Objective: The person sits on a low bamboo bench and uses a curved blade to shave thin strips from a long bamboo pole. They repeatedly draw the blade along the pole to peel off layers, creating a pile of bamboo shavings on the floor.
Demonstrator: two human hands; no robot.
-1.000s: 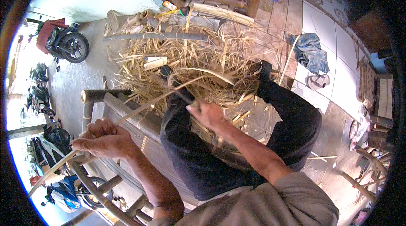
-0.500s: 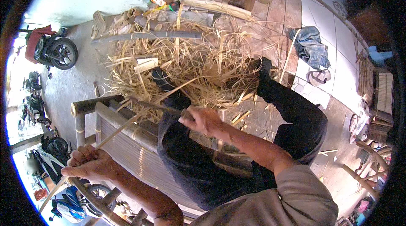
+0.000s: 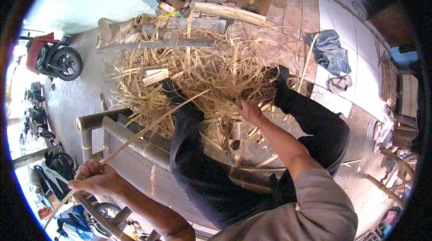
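Note:
My left hand, at the lower left, is closed around a long thin bamboo strip. The strip slants up to the right, crosses over my left knee, and its tail runs down past the hand to the lower left. My right hand grips the handle of a knife. Its dark blade points up and left over the shavings and is hard to make out against them. The blade is apart from the strip, just beyond its far end.
A heap of bamboo shavings covers the floor around my feet. I sit on a bamboo bench. Beyond the heap lies a split bamboo length. Jeans and a sandal lie at right; a motorcycle stands at left.
My right hand has swung away from the strip, up and to the right, taking the knife with it. My left hand and the strip have barely moved.

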